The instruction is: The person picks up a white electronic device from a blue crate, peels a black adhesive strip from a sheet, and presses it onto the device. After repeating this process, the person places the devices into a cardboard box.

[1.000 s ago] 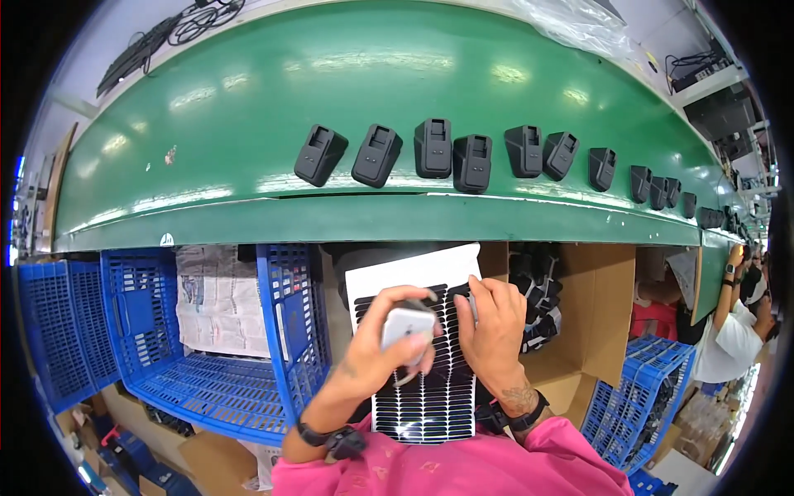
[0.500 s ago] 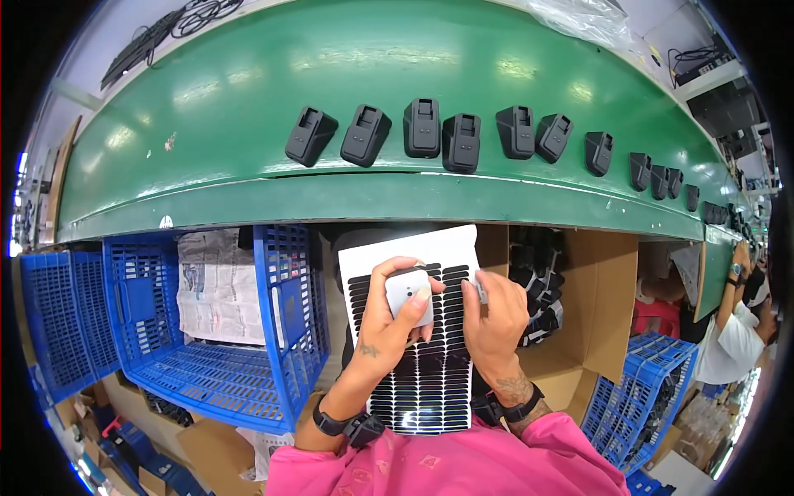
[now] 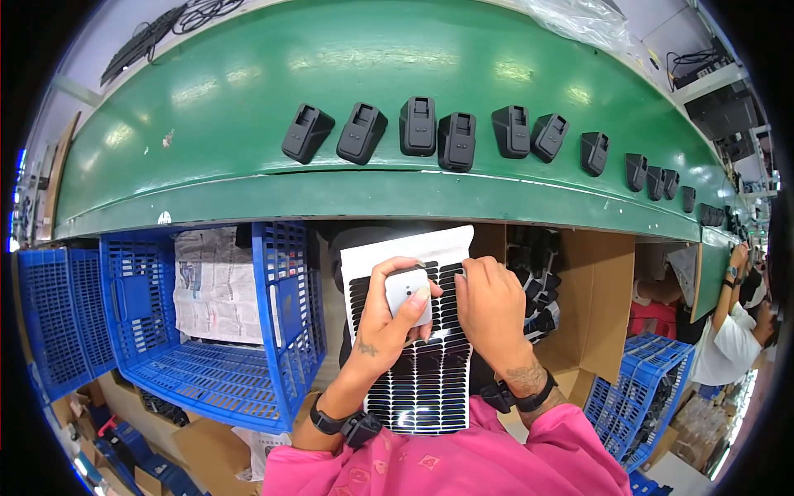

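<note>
My left hand [image 3: 389,310] is wrapped round a small white, rounded device [image 3: 408,296] with dark dots on its face, the thumb lying across its lower part. Beneath it, a white sheet covered with rows of black oblong stickers [image 3: 418,355] rests over my lap; its upper strip is bare white. My right hand [image 3: 494,306] is at the sheet's upper right edge, thumb and forefinger pinched together by the stickers. Whatever may be between those fingertips is hidden.
Several black dock-like units [image 3: 361,134] stand in a row along the green bench [image 3: 248,83]. To the left is a blue plastic crate [image 3: 285,331] with newsprint inside. At the right are a cardboard box [image 3: 591,298] holding black parts, another blue crate [image 3: 633,405], and a person [image 3: 728,347].
My right hand has moved slightly left and up against the sheet's edge; the small pale piece seen at its fingertips is out of sight. My left hand keeps hold of the device.
</note>
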Available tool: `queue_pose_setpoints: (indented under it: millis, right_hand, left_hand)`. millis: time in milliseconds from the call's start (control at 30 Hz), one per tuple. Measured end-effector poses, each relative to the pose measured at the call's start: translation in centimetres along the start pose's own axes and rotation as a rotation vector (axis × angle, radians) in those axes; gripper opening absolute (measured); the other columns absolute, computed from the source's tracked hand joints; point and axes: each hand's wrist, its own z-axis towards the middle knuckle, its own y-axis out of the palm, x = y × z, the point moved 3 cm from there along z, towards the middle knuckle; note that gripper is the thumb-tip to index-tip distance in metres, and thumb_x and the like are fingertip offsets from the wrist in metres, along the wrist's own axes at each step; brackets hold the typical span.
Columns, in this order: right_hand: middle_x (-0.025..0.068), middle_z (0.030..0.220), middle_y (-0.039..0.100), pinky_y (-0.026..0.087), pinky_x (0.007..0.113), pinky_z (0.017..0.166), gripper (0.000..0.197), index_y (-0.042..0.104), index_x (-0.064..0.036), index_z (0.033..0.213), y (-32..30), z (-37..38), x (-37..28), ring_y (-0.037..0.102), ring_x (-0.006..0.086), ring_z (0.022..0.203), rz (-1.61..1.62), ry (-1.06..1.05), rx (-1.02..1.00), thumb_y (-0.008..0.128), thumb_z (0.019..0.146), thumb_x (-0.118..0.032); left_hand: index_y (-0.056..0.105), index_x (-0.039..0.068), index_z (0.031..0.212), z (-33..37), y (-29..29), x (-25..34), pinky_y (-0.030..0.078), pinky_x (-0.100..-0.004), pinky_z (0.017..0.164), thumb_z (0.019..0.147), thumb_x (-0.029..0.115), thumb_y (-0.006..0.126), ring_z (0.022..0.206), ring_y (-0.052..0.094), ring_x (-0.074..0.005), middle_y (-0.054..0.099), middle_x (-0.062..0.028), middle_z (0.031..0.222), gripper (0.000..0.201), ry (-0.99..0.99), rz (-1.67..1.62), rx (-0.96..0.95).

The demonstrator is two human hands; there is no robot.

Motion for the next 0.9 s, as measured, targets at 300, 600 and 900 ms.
queue_pose_setpoints:
  millis: [300, 600, 900]
  right_hand:
    - [0.0108, 0.087, 0.055, 0.041, 0.041, 0.077, 0.013, 0.057, -0.0027, 0.088, -0.8, 0.5, 0.2, 0.055, 0.0293, 0.084, -0.098, -0.136, -0.075, 0.065, 0.077, -0.005]
    - [0.0092, 0.089, 0.054, 0.045, 0.031, 0.064, 0.016, 0.056, -0.0021, 0.091, -3.0, -3.4, -0.1, 0.054, 0.0206, 0.075, 0.466, -0.109, 0.17, 0.066, 0.079, 0.002]
    - [0.0074, 0.069, 0.057, 0.047, 0.023, 0.052, 0.007, 0.05, 0.0042, 0.085, -6.4, -0.5, -2.1, 0.056, 0.0098, 0.056, 1.377, 0.331, -0.407, 0.054, 0.088, 0.0]
  left_hand:
    - [0.03, 0.008, 0.128, 0.0, 0.2, -0.2, 0.039, -0.0212, 0.046, 0.094, 0.022, 0.055, 0.057, 0.055, -0.0132, 0.06, -0.0156, 0.103, 0.044, 0.034, 0.017, 0.012]
    - [0.031, 0.008, 0.129, 0.1, 1.1, -0.1, 0.042, -0.0219, 0.05, 0.093, 0.015, 0.052, 0.06, 0.055, -0.0126, 0.059, -0.0121, 0.101, 0.042, 0.012, 0.109, 0.021]
    - [0.032, 0.005, 0.131, -3.5, 3.2, 4.1, 0.043, -0.0257, 0.059, 0.093, 0.012, 0.048, 0.066, 0.049, -0.0097, 0.053, -0.0065, 0.087, 0.042, -0.193, 0.112, -0.184]
